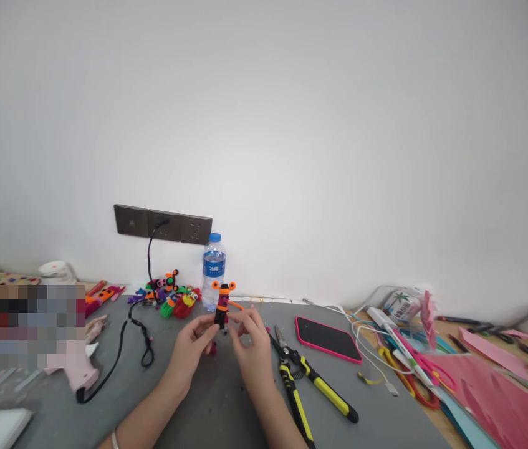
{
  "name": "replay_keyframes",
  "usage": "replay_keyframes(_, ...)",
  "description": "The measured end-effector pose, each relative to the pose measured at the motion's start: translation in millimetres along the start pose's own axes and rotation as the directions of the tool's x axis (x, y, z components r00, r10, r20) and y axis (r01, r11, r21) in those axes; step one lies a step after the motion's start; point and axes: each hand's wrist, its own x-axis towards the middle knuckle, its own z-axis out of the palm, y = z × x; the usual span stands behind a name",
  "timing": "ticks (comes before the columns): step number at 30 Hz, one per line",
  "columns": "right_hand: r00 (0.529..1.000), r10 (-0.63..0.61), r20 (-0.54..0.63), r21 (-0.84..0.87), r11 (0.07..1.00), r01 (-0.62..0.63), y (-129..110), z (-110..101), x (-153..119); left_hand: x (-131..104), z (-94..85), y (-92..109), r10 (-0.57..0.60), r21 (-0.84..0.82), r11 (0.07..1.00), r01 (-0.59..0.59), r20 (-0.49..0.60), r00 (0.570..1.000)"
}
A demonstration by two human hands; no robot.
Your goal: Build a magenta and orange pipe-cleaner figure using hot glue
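The left hand (193, 343) pinches a small figure (223, 302) by its black lower part, upright over the counter (217, 408); the right hand (252, 340) curls in beside it, and I can't tell whether it grips. Just behind stands a bottle (213, 290), its blue label (214, 265) reading 冰露. Far right, a bag (414, 300) shows a palm tree (399, 298) and a barcode (404, 310).
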Motion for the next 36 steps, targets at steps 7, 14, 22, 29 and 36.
replay_keyframes(7, 0.998, -0.041, 0.048, -0.043, 0.998, 0.043, 5, 5, -3, 2, -1.3, -5, 0.052, 0.024, 0.998, -0.052, 0.015, 0.999)
replay_keyframes(14, 0.998, -0.056, 0.04, -0.044, 0.997, 0.058, 4, 4, -1, 2, -2.7, -8, 0.087, 0.04, 0.995, -0.089, 0.055, 0.995)
replay_keyframes(22, 0.999, -0.023, 0.029, -0.022, 0.999, 0.024, 5, 5, -3, 5, -4.2, -12, 0.107, 0.08, 0.99, -0.113, 0.081, 0.991)
replay_keyframes(29, 1.0, -0.01, -0.008, -0.015, 1.0, 0.01, 7, 5, -4, 5, -4.5, -17, 0.135, 0.11, 0.983, -0.147, 0.113, 0.984)
replay_keyframes(36, 0.999, -0.05, -0.021, -0.028, 0.998, 0.049, 8, 5, -3, 3, -3.1, -12, 0.138, 0.112, 0.982, -0.151, 0.113, 0.984)
